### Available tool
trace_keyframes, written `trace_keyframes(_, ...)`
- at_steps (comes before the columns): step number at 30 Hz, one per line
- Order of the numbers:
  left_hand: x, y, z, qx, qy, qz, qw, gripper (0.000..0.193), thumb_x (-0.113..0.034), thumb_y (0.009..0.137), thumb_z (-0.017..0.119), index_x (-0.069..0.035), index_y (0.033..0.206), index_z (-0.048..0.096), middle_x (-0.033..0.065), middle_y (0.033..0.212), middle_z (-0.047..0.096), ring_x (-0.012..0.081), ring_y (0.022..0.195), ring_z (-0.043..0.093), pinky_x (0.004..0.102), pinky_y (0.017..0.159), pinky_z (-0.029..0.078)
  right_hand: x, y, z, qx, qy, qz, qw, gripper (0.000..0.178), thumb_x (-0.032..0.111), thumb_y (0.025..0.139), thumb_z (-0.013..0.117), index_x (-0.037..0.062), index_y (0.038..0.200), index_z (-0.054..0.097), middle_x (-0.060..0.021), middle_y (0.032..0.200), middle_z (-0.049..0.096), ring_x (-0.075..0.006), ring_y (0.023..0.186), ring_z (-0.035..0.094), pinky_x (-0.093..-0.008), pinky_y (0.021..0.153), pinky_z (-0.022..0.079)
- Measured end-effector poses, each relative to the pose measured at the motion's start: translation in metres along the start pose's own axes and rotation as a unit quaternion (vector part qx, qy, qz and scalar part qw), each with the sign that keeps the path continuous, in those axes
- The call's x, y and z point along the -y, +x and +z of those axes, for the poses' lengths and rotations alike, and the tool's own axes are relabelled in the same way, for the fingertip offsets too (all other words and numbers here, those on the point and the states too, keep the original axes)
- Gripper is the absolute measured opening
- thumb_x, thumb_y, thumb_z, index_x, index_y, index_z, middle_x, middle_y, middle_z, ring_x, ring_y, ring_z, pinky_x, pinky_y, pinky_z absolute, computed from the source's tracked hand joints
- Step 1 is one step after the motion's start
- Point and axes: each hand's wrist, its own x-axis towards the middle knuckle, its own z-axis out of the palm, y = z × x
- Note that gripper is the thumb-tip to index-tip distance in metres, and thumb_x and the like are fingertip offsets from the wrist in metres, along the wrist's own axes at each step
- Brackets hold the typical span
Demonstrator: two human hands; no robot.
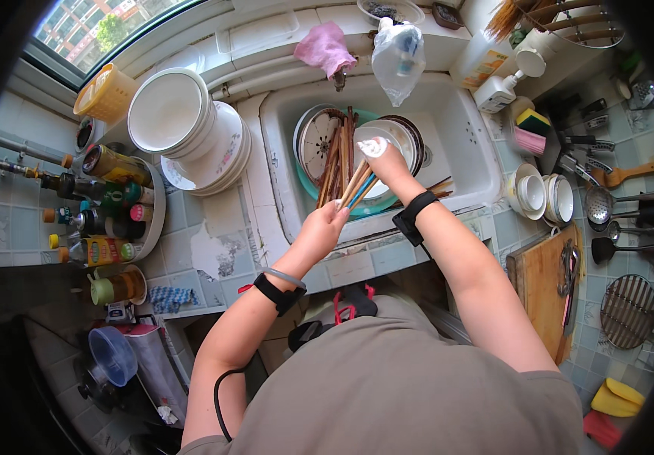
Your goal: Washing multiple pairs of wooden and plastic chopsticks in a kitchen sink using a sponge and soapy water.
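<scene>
Over the white sink (pixel 448 87) I hold a small bunch of chopsticks (pixel 358 186), tan ones with a blue one among them. My left hand (pixel 325 226) is closed round their near ends. Closed near their far ends is my right hand (pixel 390 164), with a crumpled white wad (pixel 372 147), cloth or foam, at its fingers. Below, in the sink, a green basin (pixel 304 178) contains bowls and plates (pixel 319 140). More brown chopsticks (pixel 334 171) lean in a bundle across those dishes, left of my right hand.
Stacked white bowls (pixel 166 114) and plates (pixel 228 144) stand left of the sink, beside a tray of bottles (pixel 153 216). A pink cloth (pixel 325 47) covers the tap. On the right are small bowls (pixel 531 191), sponges (pixel 530 121), a cutting board (pixel 531 273) and hanging utensils (pixel 600 205).
</scene>
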Motion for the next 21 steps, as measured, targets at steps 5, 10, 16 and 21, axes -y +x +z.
trace_keyframes(5,-0.003,-0.003,-0.009,0.031,-0.005,0.001,1.0,0.029,-0.026,0.094,0.048,0.002,0.09,0.05,0.0126,0.063,0.047,0.022,0.058,0.044,0.0352,0.058,0.04,-0.016,0.006,-0.01,-0.003,0.125,0.135,0.983,0.042,0.042,0.086,0.055,0.001,0.09,0.061,-0.0154,0.076,0.062,-0.0321,0.071,0.058,-0.0405,0.069,0.046)
trace_keyframes(10,0.015,0.003,-0.009,0.012,-0.12,0.023,0.992,0.027,-0.025,0.095,0.046,0.001,0.095,0.052,0.0028,0.066,0.047,0.014,0.059,0.042,0.0303,0.056,0.039,-0.016,0.017,-0.016,0.038,0.506,0.372,0.777,0.042,0.046,0.092,0.046,0.0046,0.093,0.056,-0.0107,0.088,0.059,-0.0263,0.077,0.057,-0.0405,0.073,0.047)
trace_keyframes(16,-0.01,0.007,-0.021,0.016,-0.184,-0.084,0.979,0.026,-0.024,0.095,0.043,-0.001,0.088,0.052,-0.0003,0.062,0.044,0.0097,0.056,0.04,0.0268,0.052,0.035,0.008,-0.007,-0.007,-0.082,0.506,0.276,0.813,0.032,0.03,0.093,0.05,0.0029,0.109,0.053,-0.0071,0.103,0.058,-0.0186,0.091,0.056,-0.0318,0.082,0.044)
trace_keyframes(21,0.004,0.024,-0.003,-0.026,-0.058,-0.035,0.997,0.029,-0.025,0.094,0.043,0.002,0.084,0.052,0.0141,0.064,0.051,0.0274,0.058,0.048,0.0378,0.058,0.04,0.035,-0.046,0.021,-0.116,-0.132,-0.123,0.977,0.03,0.016,0.086,0.051,0.0,0.11,0.058,-0.021,0.125,0.047,-0.039,0.124,0.034,-0.0474,0.105,0.022)
